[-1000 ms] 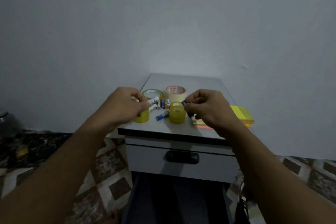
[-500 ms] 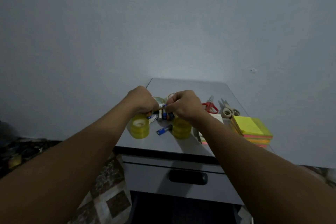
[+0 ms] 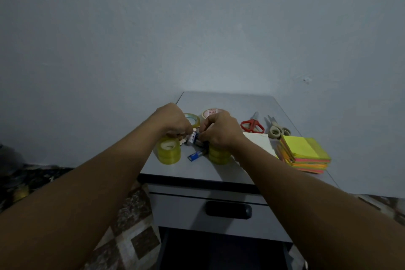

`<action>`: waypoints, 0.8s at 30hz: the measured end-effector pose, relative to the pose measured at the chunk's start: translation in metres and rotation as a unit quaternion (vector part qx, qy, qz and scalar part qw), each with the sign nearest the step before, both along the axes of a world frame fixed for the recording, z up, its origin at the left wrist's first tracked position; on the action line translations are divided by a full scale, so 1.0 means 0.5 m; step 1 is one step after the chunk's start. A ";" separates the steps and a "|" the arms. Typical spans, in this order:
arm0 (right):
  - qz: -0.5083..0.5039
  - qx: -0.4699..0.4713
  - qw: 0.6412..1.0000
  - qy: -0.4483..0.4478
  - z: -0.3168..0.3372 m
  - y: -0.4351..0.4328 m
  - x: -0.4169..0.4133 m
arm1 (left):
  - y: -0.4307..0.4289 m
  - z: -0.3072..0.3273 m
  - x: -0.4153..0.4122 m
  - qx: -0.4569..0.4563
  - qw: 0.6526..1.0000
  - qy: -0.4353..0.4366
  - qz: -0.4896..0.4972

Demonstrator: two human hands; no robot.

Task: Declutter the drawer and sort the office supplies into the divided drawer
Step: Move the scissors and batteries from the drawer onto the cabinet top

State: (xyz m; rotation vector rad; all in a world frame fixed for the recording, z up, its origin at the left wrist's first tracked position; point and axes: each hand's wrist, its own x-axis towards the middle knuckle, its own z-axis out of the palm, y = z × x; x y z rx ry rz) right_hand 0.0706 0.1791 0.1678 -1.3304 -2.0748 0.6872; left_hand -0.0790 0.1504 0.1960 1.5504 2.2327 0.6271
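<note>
Against a bare grey wall, a small cabinet top (image 3: 230, 103) is carrying office supplies. Near its front-left corner, the left hand (image 3: 173, 121) and right hand (image 3: 218, 130) are pinching up batteries (image 3: 192, 138), fingers clenched; light, smooth cylinders, probably rolling easily, best gripped mid-body.

We see red lettering on the core of the beige tape roll (image 3: 211, 112), too blurred to read. We find no other legible text.
</note>
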 end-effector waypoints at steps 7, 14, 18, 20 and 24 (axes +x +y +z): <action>0.020 0.011 1.000 -0.021 0.010 -0.010 0.006 | -0.008 -0.005 -0.011 0.027 0.999 -0.038 0.021; 0.026 0.014 0.999 -0.030 0.015 -0.007 0.011 | -0.020 -0.004 -0.025 0.032 0.996 -0.086 0.018; 0.019 0.022 0.999 -0.015 0.021 -0.013 0.018 | -0.028 -0.001 -0.027 0.048 0.994 -0.098 0.024; 0.012 0.026 1.000 -0.003 0.025 -0.021 0.022 | -0.035 0.002 -0.026 0.069 0.992 -0.098 0.027; -0.006 0.055 0.997 0.048 0.037 -0.041 0.040 | -0.067 0.015 -0.027 0.129 0.987 -0.097 0.006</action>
